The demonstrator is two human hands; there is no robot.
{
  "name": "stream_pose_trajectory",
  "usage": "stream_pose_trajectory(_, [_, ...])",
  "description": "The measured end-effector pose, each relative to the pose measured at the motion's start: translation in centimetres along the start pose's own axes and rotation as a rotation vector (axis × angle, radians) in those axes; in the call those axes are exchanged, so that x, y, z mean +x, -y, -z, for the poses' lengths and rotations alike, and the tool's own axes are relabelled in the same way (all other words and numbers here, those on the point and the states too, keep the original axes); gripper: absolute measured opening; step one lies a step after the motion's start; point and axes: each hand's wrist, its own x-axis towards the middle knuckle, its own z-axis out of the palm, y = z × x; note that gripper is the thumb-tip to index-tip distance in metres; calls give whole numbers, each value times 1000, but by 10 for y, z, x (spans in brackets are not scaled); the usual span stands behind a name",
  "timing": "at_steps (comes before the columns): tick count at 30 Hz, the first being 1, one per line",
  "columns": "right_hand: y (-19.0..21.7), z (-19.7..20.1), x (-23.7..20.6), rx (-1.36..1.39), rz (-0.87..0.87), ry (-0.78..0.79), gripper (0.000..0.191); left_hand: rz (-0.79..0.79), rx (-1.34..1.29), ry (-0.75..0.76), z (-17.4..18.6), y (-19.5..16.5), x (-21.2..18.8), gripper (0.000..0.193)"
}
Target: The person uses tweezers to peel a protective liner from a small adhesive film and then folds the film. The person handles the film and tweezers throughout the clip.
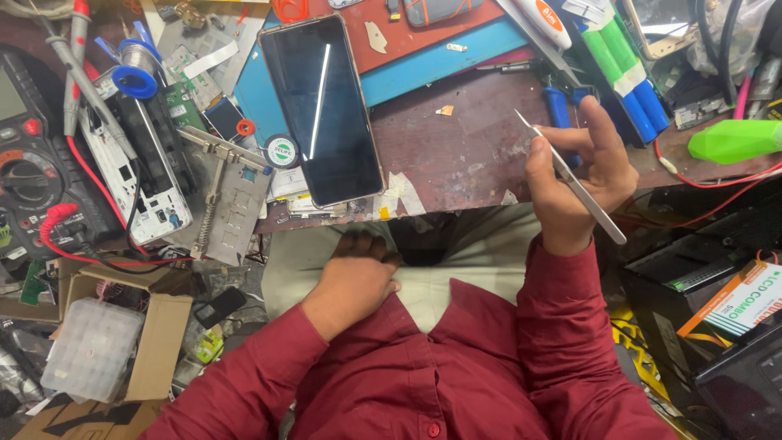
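Right hand (580,175): raised over the surface (464,147); grip pinching metal tweezers (570,175), points tilted up and away from the phone.
Left hand (354,281): resting on the lap, fingers curled loosely; holds nothing that shows.
Phone (322,110): flat, glass up, well apart from the tweezers.
Risk, scratch: sharp points could mark the glass if brought down carelessly.
Risk, drop: the tweezers are held slantwise and could slip into the lap.
Risk, clutter: red leads (90,195) and loose boards (232,208) crowd the phone's left.
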Motion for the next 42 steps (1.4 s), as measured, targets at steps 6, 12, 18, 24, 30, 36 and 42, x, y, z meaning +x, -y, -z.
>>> stream_pose_trajectory(6, [17,4,11,-189,226,116,57,-26,32,-34,2,-3,-3,45])
stream_pose_trajectory(12, [28,-1,20,-237,316,223,54,-186,-31,-37,31,-17,1,29])
stream_pose_trajectory(18, [27,-3,22,-228,324,243,54,-372,-80,-655,74,-46,8,28])
stream_pose_trajectory(24, [25,-6,24,-226,369,255,53,-249,189,-741,88,-58,28,38])
stream_pose_trajectory(30, [22,0,28,-160,401,345,52,-183,247,-669,83,-56,41,44])
stream_pose_trajectory(36, [19,0,32,-178,392,338,51,-190,302,-636,78,-53,47,44])
stream_pose_trajectory(42, [12,-1,35,-179,450,337,51,-192,328,-623,76,-52,52,46])
